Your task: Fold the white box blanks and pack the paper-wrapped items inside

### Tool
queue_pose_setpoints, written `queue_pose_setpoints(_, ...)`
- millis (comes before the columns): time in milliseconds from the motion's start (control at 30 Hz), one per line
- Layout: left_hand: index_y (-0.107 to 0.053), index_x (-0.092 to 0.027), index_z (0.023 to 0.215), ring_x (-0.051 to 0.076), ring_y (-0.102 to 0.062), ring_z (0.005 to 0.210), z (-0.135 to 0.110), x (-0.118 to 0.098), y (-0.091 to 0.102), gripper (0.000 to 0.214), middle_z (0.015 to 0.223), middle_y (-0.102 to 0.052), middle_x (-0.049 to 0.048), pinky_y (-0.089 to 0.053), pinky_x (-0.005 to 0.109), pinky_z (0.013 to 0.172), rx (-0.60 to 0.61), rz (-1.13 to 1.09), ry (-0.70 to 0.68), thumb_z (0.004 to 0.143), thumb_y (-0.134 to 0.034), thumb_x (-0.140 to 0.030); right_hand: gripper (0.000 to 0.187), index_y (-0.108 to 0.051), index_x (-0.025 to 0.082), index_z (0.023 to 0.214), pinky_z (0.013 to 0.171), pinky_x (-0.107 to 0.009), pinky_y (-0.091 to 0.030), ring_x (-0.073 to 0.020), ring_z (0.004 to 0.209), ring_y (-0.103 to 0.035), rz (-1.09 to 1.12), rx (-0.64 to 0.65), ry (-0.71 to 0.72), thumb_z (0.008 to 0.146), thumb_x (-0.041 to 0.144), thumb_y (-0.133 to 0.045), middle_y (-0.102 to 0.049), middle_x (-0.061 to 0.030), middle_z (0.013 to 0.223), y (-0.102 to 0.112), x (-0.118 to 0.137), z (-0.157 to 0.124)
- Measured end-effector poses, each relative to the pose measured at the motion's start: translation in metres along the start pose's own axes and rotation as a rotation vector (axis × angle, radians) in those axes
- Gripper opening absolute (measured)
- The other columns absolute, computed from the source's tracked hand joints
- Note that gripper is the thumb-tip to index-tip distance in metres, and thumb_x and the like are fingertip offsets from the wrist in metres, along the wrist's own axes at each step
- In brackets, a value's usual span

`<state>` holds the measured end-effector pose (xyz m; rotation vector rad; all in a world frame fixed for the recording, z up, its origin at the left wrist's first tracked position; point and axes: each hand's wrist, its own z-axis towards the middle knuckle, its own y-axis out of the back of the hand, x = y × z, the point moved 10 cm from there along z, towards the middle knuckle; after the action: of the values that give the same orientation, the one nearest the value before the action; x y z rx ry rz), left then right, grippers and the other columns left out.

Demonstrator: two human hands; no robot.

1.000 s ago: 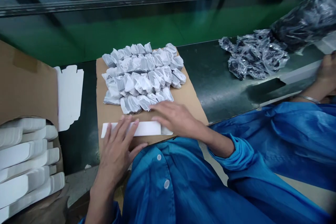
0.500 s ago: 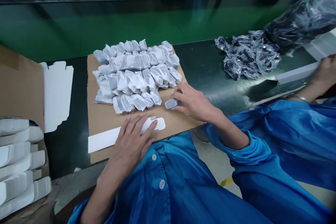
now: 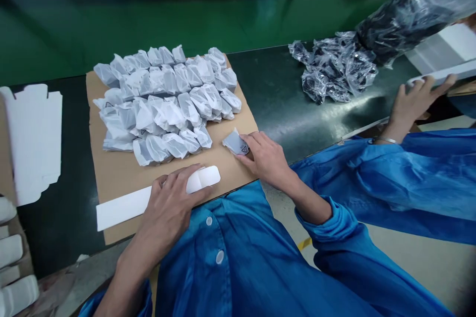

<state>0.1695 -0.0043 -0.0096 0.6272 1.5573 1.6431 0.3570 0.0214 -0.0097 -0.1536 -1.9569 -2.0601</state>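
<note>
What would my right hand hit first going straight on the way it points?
Past the wrapped piece it holds, your right hand would probably meet the rows of wrapped packets, near their right end; depth makes exactly which packet unclear.

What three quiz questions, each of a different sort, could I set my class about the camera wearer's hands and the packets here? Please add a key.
1. True or false: the right hand holds a small packet.

2. Choose one. The left hand is on:
A) a plastic bag
B) a white box
C) a metal bracelet

3. Fill in the missing word: the rows of wrapped packets lie on a brown sheet of ____.

Key: 1. True. 2. B. 3. cardboard.
</note>
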Motion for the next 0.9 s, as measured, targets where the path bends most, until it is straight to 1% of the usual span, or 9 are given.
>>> queue_pose_setpoints(133, -0.074, -0.03, 0.096, 0.031, -0.054, 0.117, -0.002, 0.001, 0.003, 0.04, 0.142, -0.052, 0.0118, -0.041, 0.046, 0.088, -0.028, -0.095, 0.013, 0.085, -0.049, -0.001, 0.039, -0.059, 0.014, 0.125, 0.089, -0.045, -0.053, -0.0289, 0.105, -0.06, 0.147, -0.04, 0.159, 0.087, 0.019, -0.061, -0.066, -0.015, 0.113, 0.001, 0.018, -0.004)
queue_pose_setpoints(233, -0.074, -0.028, 0.097, 0.031, -0.053, 0.121, -0.004, 0.0, 0.007, 0.039, 0.14, -0.053, 0.0131, -0.04, 0.045, 0.09, -0.057, -0.138, 0.008, 0.088, -0.047, -0.001, 0.044, -0.057, 0.015, 0.127, 0.09, -0.04, -0.055, -0.025, 0.106, -0.061, 0.388, 0.012, 0.335, 0.083, 0.014, -0.059, -0.066, -0.0126, 0.114, 0.003, 0.045, -0.012)
queue_pose_setpoints(300, -0.074, -0.029, 0.1, 0.03, -0.053, 0.122, -0.006, 0.0, 0.008, 0.039, 0.139, -0.054, 0.0125, -0.04, 0.044, 0.091, -0.076, -0.159, -0.001, 0.089, -0.047, -0.002, 0.047, -0.055, 0.016, 0.131, 0.093, -0.04, -0.055, -0.0234, 0.109, -0.06, 0.471, 0.078, 0.419, 0.084, 0.012, -0.056, -0.065, -0.0124, 0.118, -0.002, 0.062, -0.017)
queue_pose_setpoints(400, -0.075, -0.029, 0.1, 0.028, -0.053, 0.123, -0.008, -0.002, 0.01, 0.037, 0.138, -0.055, 0.0113, -0.04, 0.043, 0.094, -0.093, -0.177, -0.029, 0.09, -0.05, -0.004, 0.043, -0.055, 0.014, 0.132, 0.097, -0.044, -0.054, -0.0249, 0.112, -0.06, 0.4, 0.117, 0.447, 0.089, 0.014, -0.054, -0.065, -0.0141, 0.12, -0.015, 0.076, -0.016)
queue_pose_setpoints(500, -0.075, -0.027, 0.094, 0.028, -0.054, 0.123, -0.009, -0.002, 0.013, 0.035, 0.136, -0.058, 0.0108, -0.04, 0.042, 0.094, -0.123, -0.16, -0.033, 0.09, -0.049, -0.004, 0.045, -0.048, 0.01, 0.14, 0.101, -0.046, -0.053, -0.0259, 0.116, -0.059, 0.322, 0.087, 0.474, 0.095, 0.014, -0.049, -0.063, -0.0164, 0.125, -0.028, 0.09, -0.017)
queue_pose_setpoints(600, -0.075, -0.028, 0.097, 0.027, -0.056, 0.121, -0.011, 0.001, 0.018, 0.037, 0.133, -0.059, 0.0108, -0.041, 0.043, 0.094, -0.163, -0.117, 0.0, 0.092, -0.048, -0.004, 0.053, -0.037, 0.011, 0.148, 0.108, -0.046, -0.049, -0.0257, 0.13, -0.053, 0.353, -0.043, 0.414, 0.096, 0.009, -0.043, -0.057, -0.0186, 0.137, -0.032, 0.102, -0.02)
queue_pose_setpoints(700, -0.074, -0.029, 0.101, 0.027, -0.057, 0.121, -0.015, 0.006, 0.022, 0.034, 0.132, -0.059, 0.0118, -0.041, 0.042, 0.095, -0.226, -0.088, 0.041, 0.092, -0.051, -0.006, 0.044, -0.044, 0.015, 0.143, 0.109, -0.042, -0.05, -0.0235, 0.134, -0.052, 0.483, -0.181, 0.21, 0.099, 0.016, -0.044, -0.057, -0.0175, 0.138, -0.029, 0.098, -0.024)
queue_pose_setpoints(800, -0.073, -0.028, 0.107, 0.027, -0.058, 0.121, -0.019, 0.011, 0.019, 0.031, 0.133, -0.059, 0.0134, -0.041, 0.043, 0.098, -0.285, -0.069, 0.081, 0.091, -0.055, -0.008, 0.039, -0.05, 0.021, 0.137, 0.102, -0.039, -0.055, -0.0201, 0.122, -0.061, 0.681, -0.146, 0.055, 0.099, 0.019, -0.045, -0.065, -0.012, 0.128, -0.037, 0.097, -0.025)
queue_pose_setpoints(900, -0.07, -0.026, 0.112, 0.026, -0.058, 0.123, -0.019, 0.004, 0.019, 0.03, 0.131, -0.061, 0.0151, -0.042, 0.043, 0.1, -0.347, -0.035, 0.097, 0.09, -0.058, -0.009, 0.041, -0.05, 0.022, 0.137, 0.102, -0.036, -0.054, -0.0177, 0.119, -0.064, 0.979, -0.016, 0.04, 0.096, 0.016, -0.047, -0.065, -0.0091, 0.131, -0.047, 0.11, -0.02)
